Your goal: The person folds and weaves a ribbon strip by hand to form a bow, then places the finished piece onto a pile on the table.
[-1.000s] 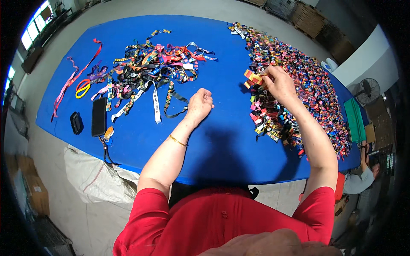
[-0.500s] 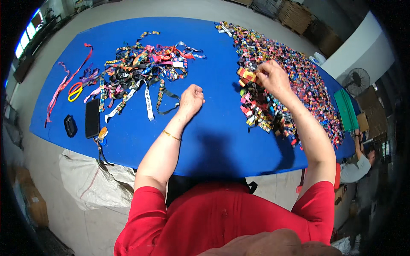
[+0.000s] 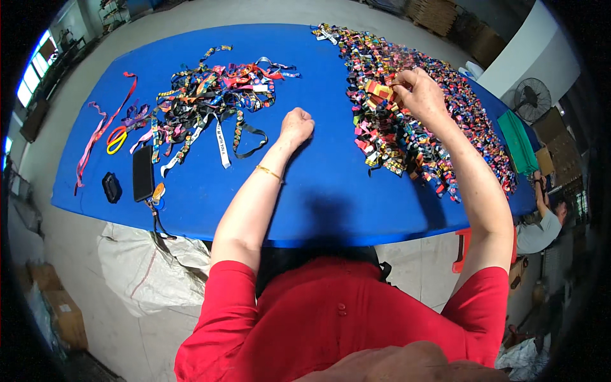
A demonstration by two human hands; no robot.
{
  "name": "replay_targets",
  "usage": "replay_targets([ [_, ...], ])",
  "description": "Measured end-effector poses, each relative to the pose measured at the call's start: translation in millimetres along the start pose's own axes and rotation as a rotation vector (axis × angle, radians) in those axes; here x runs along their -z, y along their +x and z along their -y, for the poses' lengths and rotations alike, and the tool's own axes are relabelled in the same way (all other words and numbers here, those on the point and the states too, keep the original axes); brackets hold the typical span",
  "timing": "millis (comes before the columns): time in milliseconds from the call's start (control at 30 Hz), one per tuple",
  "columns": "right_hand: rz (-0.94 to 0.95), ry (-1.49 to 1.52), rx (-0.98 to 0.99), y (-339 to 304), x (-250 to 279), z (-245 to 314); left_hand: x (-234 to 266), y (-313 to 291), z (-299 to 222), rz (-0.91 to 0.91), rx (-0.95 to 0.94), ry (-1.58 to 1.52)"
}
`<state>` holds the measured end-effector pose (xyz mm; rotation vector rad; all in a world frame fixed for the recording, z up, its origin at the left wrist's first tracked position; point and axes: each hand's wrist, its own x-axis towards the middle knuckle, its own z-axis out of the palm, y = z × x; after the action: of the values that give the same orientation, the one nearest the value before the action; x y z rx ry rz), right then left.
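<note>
My right hand (image 3: 421, 97) is over the big heap of short, multicoloured ribbon pieces (image 3: 445, 114) on the right side of the table. Its thumb and fingertips are pinched on the edge of a red-and-yellow ribbon piece (image 3: 380, 91). To the left, my left hand (image 3: 297, 126) is closed in a loose fist above the blue surface, between the heap and a tangle of long printed ribbons (image 3: 210, 95). Its curled fingers hide whatever they hold, if anything.
On the blue table (image 3: 305, 204), a black phone (image 3: 143, 173), a small black case (image 3: 111, 187) and yellow-and-red-handled scissors (image 3: 116, 140) are at left. A fan (image 3: 532, 99) and green bin (image 3: 517, 143) stand at right, near another person (image 3: 541, 232). A white sack (image 3: 149, 267) lies below.
Both hands have shifted a little right and farther over the table. The red-and-yellow ribbon piece has moved along with my right hand. The whole view has shifted slightly.
</note>
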<state>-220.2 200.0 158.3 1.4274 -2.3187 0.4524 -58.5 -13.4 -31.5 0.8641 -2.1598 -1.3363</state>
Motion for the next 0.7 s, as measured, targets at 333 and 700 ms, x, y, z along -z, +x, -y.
replay_targets([
  [333, 0.017, 0.05, -0.017, 45, -47, -23, -25, 6, -13, -0.018, 0.053, -0.574],
  [700, -0.039, 0.172, 0.023, 144, -152, -72, -39, -20, -26, -0.102, 0.041, -0.323],
])
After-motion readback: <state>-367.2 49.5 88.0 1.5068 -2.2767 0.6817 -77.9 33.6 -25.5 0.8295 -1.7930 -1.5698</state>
